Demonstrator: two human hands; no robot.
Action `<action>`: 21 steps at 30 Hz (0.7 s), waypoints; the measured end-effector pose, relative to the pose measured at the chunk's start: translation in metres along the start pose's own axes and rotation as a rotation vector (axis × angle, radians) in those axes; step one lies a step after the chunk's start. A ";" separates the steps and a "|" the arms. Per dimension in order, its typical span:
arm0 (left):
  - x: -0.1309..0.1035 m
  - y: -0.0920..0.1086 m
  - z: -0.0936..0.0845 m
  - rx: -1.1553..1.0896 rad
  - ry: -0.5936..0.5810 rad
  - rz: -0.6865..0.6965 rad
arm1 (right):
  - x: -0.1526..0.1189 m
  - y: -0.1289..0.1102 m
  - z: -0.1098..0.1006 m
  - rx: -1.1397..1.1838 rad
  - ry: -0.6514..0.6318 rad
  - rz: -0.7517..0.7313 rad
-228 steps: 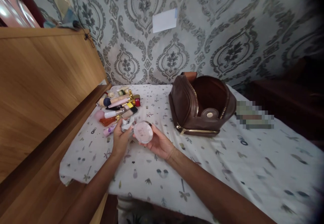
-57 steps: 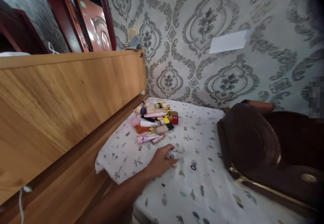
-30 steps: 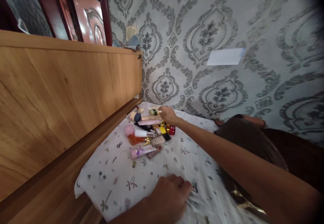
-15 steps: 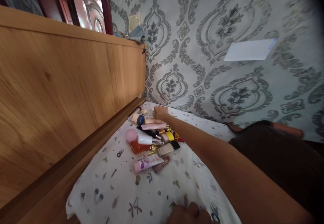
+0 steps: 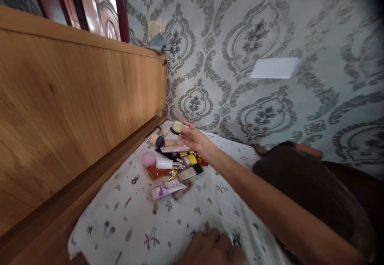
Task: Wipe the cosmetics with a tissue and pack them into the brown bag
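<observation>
Evidently open, with its fingers spread apart, the right hand [image 5: 192, 136] hovers at one o'clock from the middle of the cosmetics pile, fingertips just beside a round, pale yellow-green jar [image 5: 177, 127] at twelve; whether they touch it, I cannot tell. The left hand [image 5: 212, 250] lies at five o'clock with curled fingers, and whether it holds anything is hidden. Smooth pink sponge [image 5: 149, 159] sits at nine, next to a clear glass bottle of amber liquid [image 5: 157, 172] at eight. Glossy pink-and-purple squeeze tube [image 5: 168, 189] lies at seven, and a flat glass bottle with a black cap [image 5: 187, 174] at five, its contents beige. Soft, wrinkled white printed cloth [image 5: 120, 217] spreads beneath them. At three o'clock slumps a dark brown leather bag [image 5: 300, 189], its inside too dark to read; grained wood panel [image 5: 90, 85] rises at ten.
</observation>
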State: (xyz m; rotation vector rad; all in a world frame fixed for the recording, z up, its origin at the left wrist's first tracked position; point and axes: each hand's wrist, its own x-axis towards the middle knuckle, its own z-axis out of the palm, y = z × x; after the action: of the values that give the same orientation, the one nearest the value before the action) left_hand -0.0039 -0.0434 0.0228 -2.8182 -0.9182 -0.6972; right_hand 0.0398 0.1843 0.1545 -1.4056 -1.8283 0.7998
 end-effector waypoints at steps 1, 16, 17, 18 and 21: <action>0.000 -0.001 -0.004 -0.012 -0.045 -0.002 | -0.019 -0.001 -0.002 0.321 -0.015 0.004; -0.001 0.000 -0.065 -0.428 -0.325 -0.244 | -0.198 0.001 -0.040 1.600 -0.196 0.126; -0.002 -0.001 -0.063 -0.471 -0.291 -0.250 | -0.205 0.002 -0.043 1.585 -0.192 0.109; -0.003 -0.003 -0.062 -0.522 -0.248 -0.257 | -0.211 0.004 -0.045 1.570 -0.187 0.095; -0.005 -0.008 -0.057 -0.685 -0.107 -0.298 | -0.228 0.012 -0.049 1.531 -0.157 0.089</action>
State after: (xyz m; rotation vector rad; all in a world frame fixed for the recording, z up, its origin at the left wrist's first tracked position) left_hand -0.0345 -0.0529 0.0713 -3.3567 -1.3555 -1.0824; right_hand 0.1278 -0.0320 0.1390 -0.3697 -0.6944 1.7925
